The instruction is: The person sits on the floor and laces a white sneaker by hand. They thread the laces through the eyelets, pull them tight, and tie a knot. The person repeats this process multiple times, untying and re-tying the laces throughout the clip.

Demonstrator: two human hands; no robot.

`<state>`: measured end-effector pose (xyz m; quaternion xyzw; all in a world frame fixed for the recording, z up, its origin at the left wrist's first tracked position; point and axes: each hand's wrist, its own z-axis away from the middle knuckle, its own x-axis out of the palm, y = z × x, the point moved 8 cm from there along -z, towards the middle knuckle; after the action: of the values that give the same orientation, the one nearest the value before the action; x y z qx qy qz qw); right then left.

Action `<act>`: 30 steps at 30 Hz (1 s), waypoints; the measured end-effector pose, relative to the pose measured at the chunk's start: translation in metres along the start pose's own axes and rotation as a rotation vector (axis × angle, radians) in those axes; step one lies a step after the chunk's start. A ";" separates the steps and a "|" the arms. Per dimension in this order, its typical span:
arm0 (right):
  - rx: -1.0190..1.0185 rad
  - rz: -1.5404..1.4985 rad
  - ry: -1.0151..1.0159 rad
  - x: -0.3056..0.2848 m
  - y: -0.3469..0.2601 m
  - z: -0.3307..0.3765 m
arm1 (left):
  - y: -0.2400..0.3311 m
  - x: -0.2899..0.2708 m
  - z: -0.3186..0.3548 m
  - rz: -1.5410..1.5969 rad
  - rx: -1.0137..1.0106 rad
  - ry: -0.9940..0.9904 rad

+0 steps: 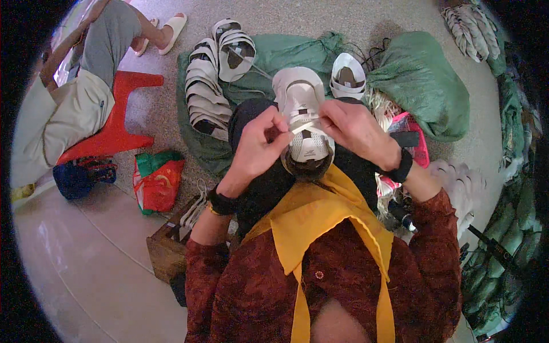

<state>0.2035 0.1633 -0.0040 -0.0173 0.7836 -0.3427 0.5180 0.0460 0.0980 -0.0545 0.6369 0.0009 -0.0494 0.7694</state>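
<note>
A white shoe upper (pixel 311 150) with mesh panels rests between my knees, its toe end toward me. White shoelace (pixel 306 127) crosses over its eyelet area. My left hand (pixel 260 143) is at the left edge of the upper, thumb and forefinger pinched on the lace. On the other side my right hand (pixel 355 130) also grips the lace, fingers curled over the eyelet edge. The lace ends are too small to make out. Beneath the upper sits a dark rounded support, partly hidden by it and by my yellow apron (pixel 311 208).
Nested white shoe uppers (pixel 207 94) lie on a green sheet (pixel 280 54) ahead left; another upper (pixel 347 80) stands right. Beyond it is a stuffed green sack (pixel 426 86), beside a pink basket (pixel 422 150). A person (pixel 68 114) sits on a red stool (pixel 117 128); a wooden box (pixel 166 251) stands near my left elbow.
</note>
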 end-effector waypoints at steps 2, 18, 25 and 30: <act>0.005 -0.031 0.001 0.002 0.000 -0.001 | 0.001 -0.002 0.005 0.083 -0.025 -0.045; 0.277 -0.273 0.081 -0.007 -0.012 0.027 | 0.003 -0.013 0.026 0.061 -0.041 0.039; 0.182 -0.083 0.070 -0.007 -0.017 0.019 | 0.016 -0.026 0.020 -0.149 0.117 0.116; 0.107 0.069 0.045 -0.013 -0.020 0.021 | 0.043 -0.021 0.024 -0.597 0.360 0.121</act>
<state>0.2200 0.1416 0.0128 0.0448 0.7756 -0.3663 0.5120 0.0267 0.0838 -0.0069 0.7357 0.2238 -0.2337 0.5951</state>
